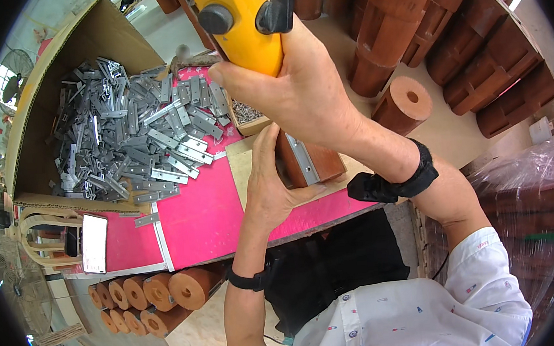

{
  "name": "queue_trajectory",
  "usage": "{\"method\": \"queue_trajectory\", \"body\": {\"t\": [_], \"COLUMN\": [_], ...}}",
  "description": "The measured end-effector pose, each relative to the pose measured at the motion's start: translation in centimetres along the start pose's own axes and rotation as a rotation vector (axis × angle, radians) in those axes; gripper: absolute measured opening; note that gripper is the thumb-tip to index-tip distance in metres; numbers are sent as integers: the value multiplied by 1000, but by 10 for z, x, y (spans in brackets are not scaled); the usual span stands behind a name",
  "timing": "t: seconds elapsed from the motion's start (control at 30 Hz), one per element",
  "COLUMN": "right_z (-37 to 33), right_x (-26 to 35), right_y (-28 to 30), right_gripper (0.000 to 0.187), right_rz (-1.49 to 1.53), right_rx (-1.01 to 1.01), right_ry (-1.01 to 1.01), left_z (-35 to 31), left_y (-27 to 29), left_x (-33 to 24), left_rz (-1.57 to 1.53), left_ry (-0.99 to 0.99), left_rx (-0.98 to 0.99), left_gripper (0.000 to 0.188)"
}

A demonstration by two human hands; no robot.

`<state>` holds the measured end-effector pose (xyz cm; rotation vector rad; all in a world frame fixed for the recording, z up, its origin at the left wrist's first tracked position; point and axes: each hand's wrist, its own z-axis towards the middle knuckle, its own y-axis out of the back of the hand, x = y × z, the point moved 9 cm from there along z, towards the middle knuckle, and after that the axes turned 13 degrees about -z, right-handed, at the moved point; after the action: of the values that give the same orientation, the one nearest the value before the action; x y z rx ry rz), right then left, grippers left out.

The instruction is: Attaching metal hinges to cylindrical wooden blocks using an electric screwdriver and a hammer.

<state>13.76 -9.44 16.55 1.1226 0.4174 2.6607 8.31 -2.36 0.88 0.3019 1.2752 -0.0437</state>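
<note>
A worker in a white shirt [398,313] with small printed figures leaned over a pink tabletop [201,205], both hands occupied. The right hand [309,79] was closed around a yellow power tool [246,26] with black fittings, its thumb lying along the near side; the other fingers were largely hidden behind the tool. Whether the tool touched the work below could not be told, as the hand and forearm blocked the view.

The left hand [270,186] steadied a brown block [328,164], its thumb and fingers spread in a wide curve around the block's left end, the thumb along the near edge. The block sat on a tan board [235,176] on the tabletop, with 1 metal strip [302,158] lying across its upper face. 2 black straps circled the arms, 1 on each.

Just beyond the left hand stood a small tray [254,126] of screws [244,112]. To the left, loose metal pieces [103,115] spilled from a cardboard box [116,36] onto the table, near a phone [94,242] with a bright screen. To the right, 1 short brown cylinder [403,106] with a center hole stood near taller brown stacks [394,14]. More cylinders [188,289] lay in 2 rows below the table's edge.
</note>
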Motion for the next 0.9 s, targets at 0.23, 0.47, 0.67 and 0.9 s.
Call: {"method": "queue_trajectory", "body": {"t": [0.23,0.47,0.67,0.9], "right_z": [-3,-3,-5,-14], "right_x": [-5,-4,-13,-15], "right_y": [2,0,9,16], "right_gripper": [42,41,40,17], "right_rz": [55,69,164,233], "right_rx": [-6,16,100,23], "right_ry": [-62,1,-152,-157], "left_z": [0,4,10,8], "left_y": [-2,0,-2,0], "left_x": [3,-14,-31,-32], "left_rz": [-16,91,320,342], "left_ry": [4,-45,-11,-18], "left_rx": [2,-5,30,41], "left_gripper": [114,108,105,109]}}
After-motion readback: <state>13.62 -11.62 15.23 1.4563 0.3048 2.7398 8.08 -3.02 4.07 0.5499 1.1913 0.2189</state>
